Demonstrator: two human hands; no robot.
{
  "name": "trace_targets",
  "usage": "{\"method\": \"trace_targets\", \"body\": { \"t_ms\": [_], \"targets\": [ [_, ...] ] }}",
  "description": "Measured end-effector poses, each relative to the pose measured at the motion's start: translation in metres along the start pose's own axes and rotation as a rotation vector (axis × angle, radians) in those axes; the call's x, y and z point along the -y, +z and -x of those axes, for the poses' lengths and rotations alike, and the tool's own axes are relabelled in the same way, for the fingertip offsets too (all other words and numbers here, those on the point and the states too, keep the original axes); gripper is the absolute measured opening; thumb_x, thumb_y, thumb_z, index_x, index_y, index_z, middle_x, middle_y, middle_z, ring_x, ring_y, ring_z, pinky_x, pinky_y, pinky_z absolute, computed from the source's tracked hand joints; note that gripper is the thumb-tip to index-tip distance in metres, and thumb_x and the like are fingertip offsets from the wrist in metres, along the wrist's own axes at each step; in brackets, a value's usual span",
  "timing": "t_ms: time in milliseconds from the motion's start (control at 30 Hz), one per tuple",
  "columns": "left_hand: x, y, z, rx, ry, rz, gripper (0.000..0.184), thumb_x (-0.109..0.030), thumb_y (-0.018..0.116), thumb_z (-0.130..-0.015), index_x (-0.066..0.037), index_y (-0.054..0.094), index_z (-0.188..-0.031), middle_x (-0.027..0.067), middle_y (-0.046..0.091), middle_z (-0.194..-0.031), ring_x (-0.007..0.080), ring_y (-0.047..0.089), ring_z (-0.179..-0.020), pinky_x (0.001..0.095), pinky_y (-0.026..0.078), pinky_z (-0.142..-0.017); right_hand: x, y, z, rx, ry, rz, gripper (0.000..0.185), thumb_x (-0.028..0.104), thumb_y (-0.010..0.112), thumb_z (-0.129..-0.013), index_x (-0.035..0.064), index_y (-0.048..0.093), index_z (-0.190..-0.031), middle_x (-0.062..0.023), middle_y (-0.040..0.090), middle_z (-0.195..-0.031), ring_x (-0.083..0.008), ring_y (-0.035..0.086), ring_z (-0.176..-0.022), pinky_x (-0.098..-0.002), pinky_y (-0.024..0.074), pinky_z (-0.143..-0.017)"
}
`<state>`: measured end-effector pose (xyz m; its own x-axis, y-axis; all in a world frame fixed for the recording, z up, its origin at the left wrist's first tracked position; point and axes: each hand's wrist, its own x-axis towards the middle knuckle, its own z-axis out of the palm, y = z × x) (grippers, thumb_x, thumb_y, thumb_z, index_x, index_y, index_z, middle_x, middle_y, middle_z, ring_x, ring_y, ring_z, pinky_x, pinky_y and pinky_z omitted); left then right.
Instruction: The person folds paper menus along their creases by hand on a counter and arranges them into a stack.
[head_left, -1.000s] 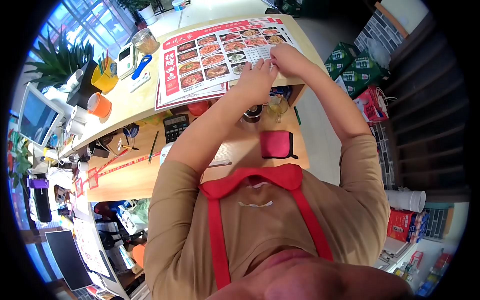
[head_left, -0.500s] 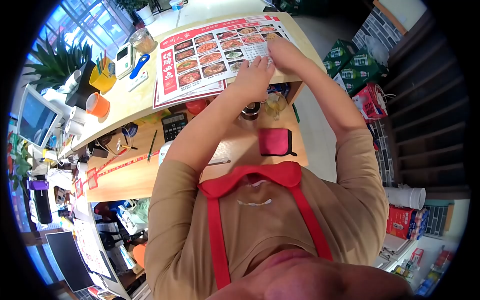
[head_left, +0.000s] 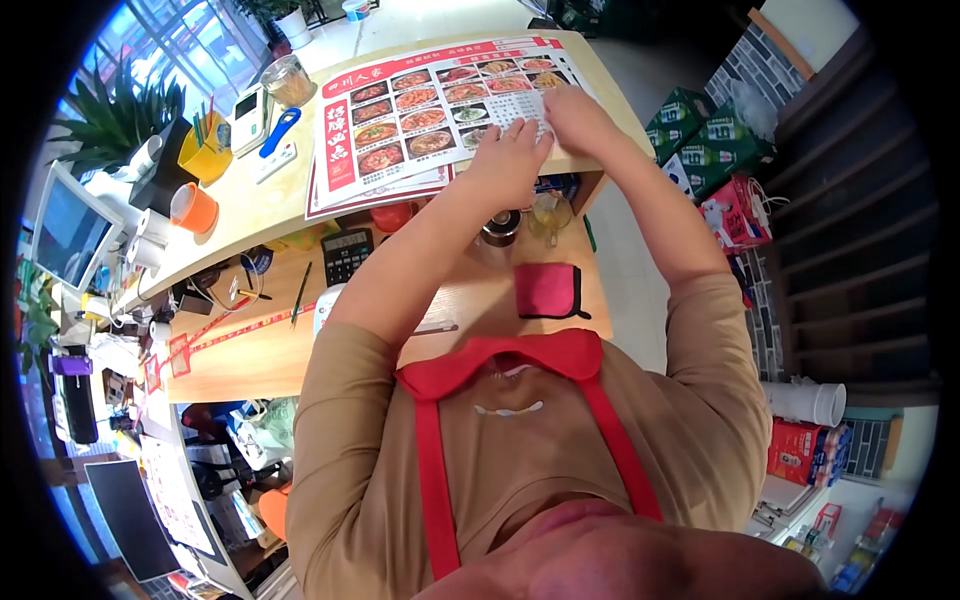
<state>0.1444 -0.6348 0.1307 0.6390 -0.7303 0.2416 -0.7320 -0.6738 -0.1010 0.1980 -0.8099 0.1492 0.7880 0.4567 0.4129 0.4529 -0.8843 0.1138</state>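
Note:
A laminated picture menu (head_left: 420,115) with red borders and rows of dish photos lies on the raised counter, on top of other sheets (head_left: 400,190) that show along its lower edge. My left hand (head_left: 508,165) rests on its near edge, open, fingers stretched forward. Close by on the right, my right hand (head_left: 575,120) is closed, with curled fingers against the menu's right side. Whatever may be inside those fingers is hidden.
On the counter (head_left: 240,190) stand an orange cup (head_left: 195,208), a yellow holder (head_left: 205,150), a card terminal (head_left: 250,118) and a clear jar (head_left: 287,80). The lower desk holds a calculator (head_left: 348,255), a pink cloth (head_left: 547,290) and a glass mug (head_left: 550,215). Green cartons (head_left: 725,145) stand right.
My right hand has moved slightly down and to the right along the menu's right side. My left hand stays on the near edge, with only a small shift.

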Motion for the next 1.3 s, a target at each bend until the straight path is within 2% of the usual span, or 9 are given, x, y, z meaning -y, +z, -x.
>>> {"method": "trace_targets", "body": {
  "t_ms": [233,433,567,667,800,967,1067,1200,1300],
  "targets": [
    [-0.001,-0.007,0.0,0.031,-0.005,0.019,0.091,-0.025,0.079,-0.061,-0.006,0.031,-0.136,0.0192,0.032,-0.14,0.0332,0.032,-0.13,0.0475,0.03,-0.103,-0.069,0.008,-0.023,0.046,0.41,0.056,0.016,0.009,0.054,-0.079,-0.0007,0.061,-0.088,-0.0221,0.061,-0.091,-0.0352,0.06,-0.088,-0.0417,0.0485,-0.075],
    [-0.001,-0.004,0.001,-0.001,-0.004,0.039,0.091,-0.026,0.08,-0.059,-0.005,0.033,-0.134,0.0204,0.034,-0.139,0.0329,0.032,-0.13,0.0493,0.03,-0.102,-0.003,-0.019,0.007,0.153,-0.01,0.073,0.012,0.002,0.055,-0.075,-0.0015,0.061,-0.085,-0.0215,0.062,-0.089,-0.0345,0.059,-0.089,-0.0389,0.0481,-0.079],
    [0.0,-0.004,0.003,0.008,0.004,0.037,0.091,-0.026,0.079,-0.06,-0.005,0.032,-0.135,0.0202,0.032,-0.139,0.0329,0.031,-0.131,0.0488,0.029,-0.103,-0.04,0.0,0.024,0.001,0.247,0.101,0.014,0.001,0.059,-0.072,-0.0024,0.059,-0.086,-0.0219,0.062,-0.088,-0.0328,0.059,-0.091,-0.0394,0.0479,-0.079],
    [-0.001,-0.008,0.002,0.029,-0.005,0.032,0.091,-0.025,0.078,-0.062,-0.006,0.03,-0.137,0.0195,0.031,-0.14,0.0333,0.031,-0.13,0.0481,0.029,-0.104,-0.063,-0.015,0.017,0.144,0.508,-0.09,0.013,0.005,0.057,-0.075,-0.0015,0.059,-0.085,-0.0224,0.061,-0.087,-0.0334,0.059,-0.089,-0.0403,0.0478,-0.078],
    [-0.002,-0.007,-0.001,0.039,-0.009,0.02,0.092,-0.026,0.078,-0.061,-0.006,0.03,-0.137,0.0197,0.031,-0.14,0.0335,0.031,-0.13,0.0483,0.029,-0.104,-0.024,-0.017,0.018,-0.063,0.061,-0.051,0.012,0.01,0.056,-0.076,-0.0003,0.058,-0.083,-0.02,0.061,-0.085,-0.0342,0.059,-0.083,-0.0413,0.0473,-0.075],
    [-0.001,-0.004,0.003,0.022,0.007,0.026,0.092,-0.026,0.079,-0.061,-0.006,0.03,-0.137,0.0199,0.032,-0.14,0.0339,0.032,-0.13,0.0483,0.029,-0.104,-0.057,0.002,0.035,0.001,0.163,0.001,0.017,0.016,0.049,-0.084,0.0022,0.058,-0.083,-0.0191,0.058,-0.084,-0.0353,0.055,-0.084,-0.0422,0.0437,-0.075],
    [-0.002,-0.005,0.001,0.023,-0.006,0.008,0.092,-0.026,0.079,-0.061,-0.006,0.03,-0.136,0.0199,0.032,-0.139,0.0338,0.032,-0.13,0.0485,0.03,-0.103,-0.071,-0.016,0.025,0.09,0.458,-0.044,0.012,0.009,0.053,-0.077,0.0007,0.059,-0.084,-0.0208,0.06,-0.086,-0.0343,0.057,-0.083,-0.04,0.0474,-0.074],
    [-0.003,-0.005,-0.001,0.009,-0.002,0.006,0.091,-0.026,0.078,-0.062,-0.006,0.031,-0.136,0.0196,0.033,-0.139,0.0337,0.033,-0.129,0.0487,0.03,-0.103,-0.019,-0.007,0.016,-0.125,0.003,-0.229,0.015,0.015,0.049,-0.083,0.002,0.057,-0.08,-0.0191,0.058,-0.084,-0.0362,0.055,-0.082,-0.0417,0.0439,-0.073],
    [0.001,-0.004,0.001,0.002,0.006,0.031,0.089,-0.026,0.078,-0.062,-0.006,0.032,-0.136,0.0194,0.033,-0.139,0.0336,0.033,-0.129,0.049,0.029,-0.103,-0.018,0.021,0.012,-0.071,-0.07,-0.076,0.012,0.012,0.053,-0.08,0.0021,0.059,-0.079,-0.0203,0.06,-0.085,-0.0364,0.057,-0.081,-0.0437,0.0451,-0.072]
  ]
}}
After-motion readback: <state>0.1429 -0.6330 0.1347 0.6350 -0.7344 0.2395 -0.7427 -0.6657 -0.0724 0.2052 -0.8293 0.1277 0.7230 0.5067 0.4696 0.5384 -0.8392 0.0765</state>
